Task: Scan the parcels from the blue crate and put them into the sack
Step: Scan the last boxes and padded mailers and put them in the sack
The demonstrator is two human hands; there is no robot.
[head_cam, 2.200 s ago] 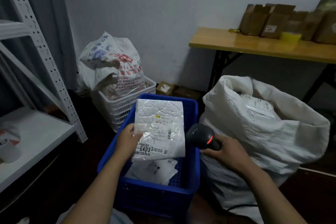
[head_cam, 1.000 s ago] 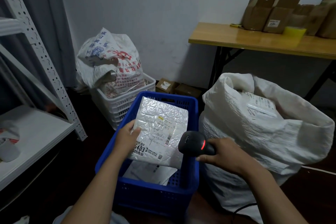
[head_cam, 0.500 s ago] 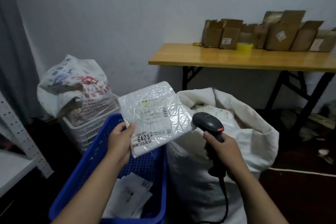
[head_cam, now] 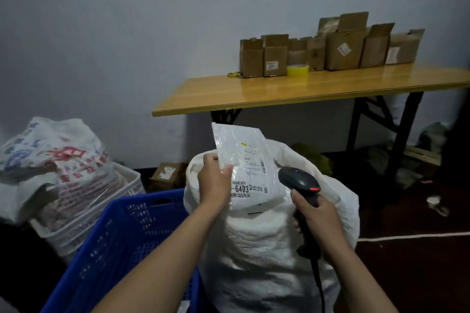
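Note:
My left hand [head_cam: 213, 180] grips the left edge of a white plastic-wrapped parcel [head_cam: 246, 160] labelled 6403, held upright over the open mouth of the white woven sack [head_cam: 254, 249]. In my right hand [head_cam: 315, 216] is a black barcode scanner [head_cam: 297, 180] with a red light, its head just right of the parcel and its cable hanging down. The blue crate [head_cam: 122, 241] stands at the lower left beside the sack; its contents are mostly out of sight.
A white basket [head_cam: 84, 216] holding a printed full bag [head_cam: 50, 160] stands left of the crate. A wooden folding table [head_cam: 305, 91] with several cardboard boxes and a yellow tape roll [head_cam: 297, 70] is behind the sack. A small box [head_cam: 165, 175] lies on the floor by the wall.
My left hand has carried the parcel from above the blue crate to the right, over the sack's mouth. The scanner has moved right with my right hand; my view has turned right.

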